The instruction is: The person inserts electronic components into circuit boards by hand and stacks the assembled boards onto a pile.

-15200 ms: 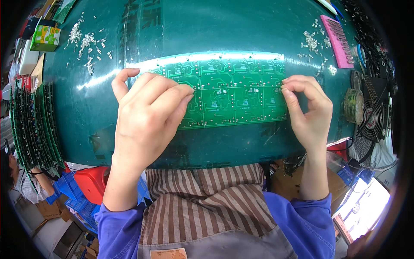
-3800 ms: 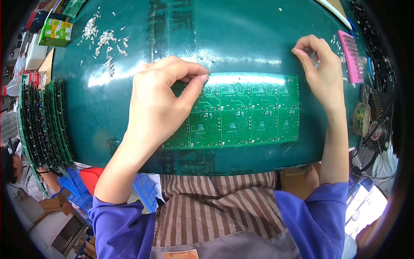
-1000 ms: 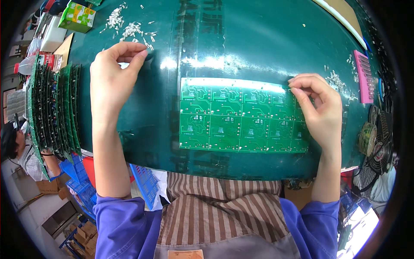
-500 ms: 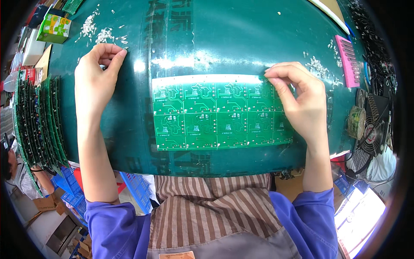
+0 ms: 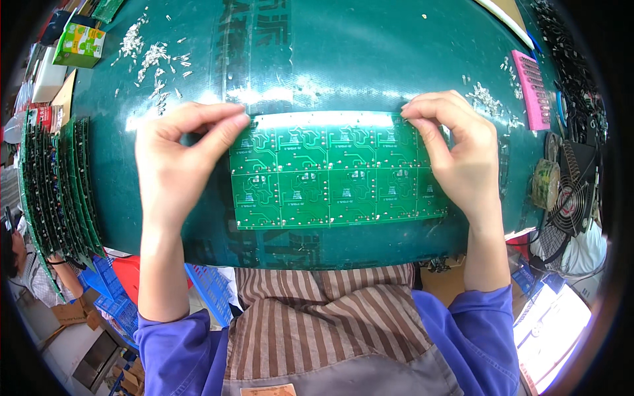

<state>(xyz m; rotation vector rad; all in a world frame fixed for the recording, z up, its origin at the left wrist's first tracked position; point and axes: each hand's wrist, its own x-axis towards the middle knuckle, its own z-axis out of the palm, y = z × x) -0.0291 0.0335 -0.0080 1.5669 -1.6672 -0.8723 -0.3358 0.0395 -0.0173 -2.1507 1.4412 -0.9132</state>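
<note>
Green tabletop (image 5: 383,59), circuit-board panel (image 5: 337,177) lying near its front edge.
Left hand (image 5: 177,152) and right hand (image 5: 460,140) each pinch, thumb to finger, at the panel's far edge; anything held is indiscernible. Beyond, room opens between component heaps (image 5: 155,54).

A hand has wide room to pass beyond the far edge of the green board (image 5: 330,152). The left hand (image 5: 179,158) and right hand (image 5: 462,148) block its far corners. Well left of it, standing boards (image 5: 61,188) make a wall; past its right end, a pink block (image 5: 530,90) may stick up.
</note>
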